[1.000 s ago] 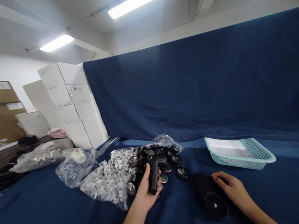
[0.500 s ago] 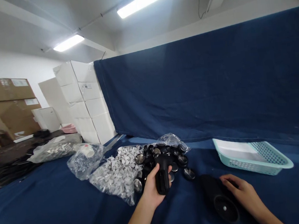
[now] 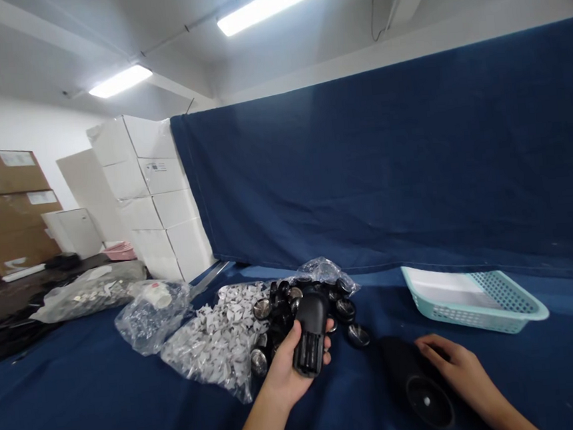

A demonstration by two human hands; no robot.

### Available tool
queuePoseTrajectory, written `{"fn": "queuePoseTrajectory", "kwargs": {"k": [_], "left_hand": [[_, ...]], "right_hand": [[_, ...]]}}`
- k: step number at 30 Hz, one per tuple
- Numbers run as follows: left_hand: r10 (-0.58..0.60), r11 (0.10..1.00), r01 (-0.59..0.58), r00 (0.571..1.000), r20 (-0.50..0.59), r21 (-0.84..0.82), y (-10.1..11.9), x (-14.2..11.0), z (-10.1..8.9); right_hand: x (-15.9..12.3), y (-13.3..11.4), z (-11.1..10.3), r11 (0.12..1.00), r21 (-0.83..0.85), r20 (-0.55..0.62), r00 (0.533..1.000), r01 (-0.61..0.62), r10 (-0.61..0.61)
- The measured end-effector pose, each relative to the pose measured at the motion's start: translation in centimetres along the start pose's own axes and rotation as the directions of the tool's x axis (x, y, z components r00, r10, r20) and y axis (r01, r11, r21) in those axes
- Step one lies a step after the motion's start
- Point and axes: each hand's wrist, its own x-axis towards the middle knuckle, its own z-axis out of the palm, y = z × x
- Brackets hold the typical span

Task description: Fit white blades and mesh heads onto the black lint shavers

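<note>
My left hand [image 3: 288,362] is wrapped round a black handheld plastic body [image 3: 312,330], held tilted with its rounded top away from me. An open slotted recess shows in its lower half. Behind it lies a pile of round black caps [image 3: 345,309] with shiny inner faces. On the cloth to the right lies a larger black tapered housing [image 3: 405,372], its hollow round end toward me with a small pale spot inside. My right hand [image 3: 455,364] is closed beside this housing, fingers curled and fingertips at its edge; what they grip, if anything, is hidden.
A clear bag of small grey-white parts [image 3: 217,338] lies left of the caps, with a crumpled plastic bag [image 3: 152,317] farther left. A mint-green basket [image 3: 480,315] stands at the right. White boxes [image 3: 151,193] are stacked behind, beside a hanging blue cloth [image 3: 387,166].
My left hand has turned the black handheld body, so its slotted recess now faces me more. My right hand and the housing have kept their places. The view has shifted slightly.
</note>
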Motion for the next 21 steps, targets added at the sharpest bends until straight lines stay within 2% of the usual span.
{"fn": "queuePoseTrajectory", "kwargs": {"k": [3,6,9,15,21], "left_hand": [[0.005,0.999,0.0,0.993,-0.115,0.043,0.0,0.6,0.2],[0.05,0.993,-0.02,0.962,-0.269,0.115,-0.2,1.1,0.0],[0.106,0.988,-0.059,0.93,-0.352,0.142,-0.1,1.3,-0.3],[0.147,0.987,-0.105,0.893,-0.426,0.119,0.0,1.3,-0.7],[0.22,0.975,-0.182,0.878,-0.425,0.128,-0.3,1.3,-1.3]], "right_hand": [[0.0,0.1,0.0,1.0,0.002,-0.004,1.0,0.004,-0.004],[-0.1,0.0,0.0,1.0,-0.003,-0.014,1.0,0.006,-0.006],[-0.2,-0.3,-0.1,1.0,-0.008,-0.016,1.0,-0.001,0.0],[-0.2,-0.6,-0.3,1.0,0.002,-0.011,1.0,-0.012,0.012],[-0.2,-0.6,-0.3,1.0,-0.015,-0.004,1.0,-0.011,0.011]]}}
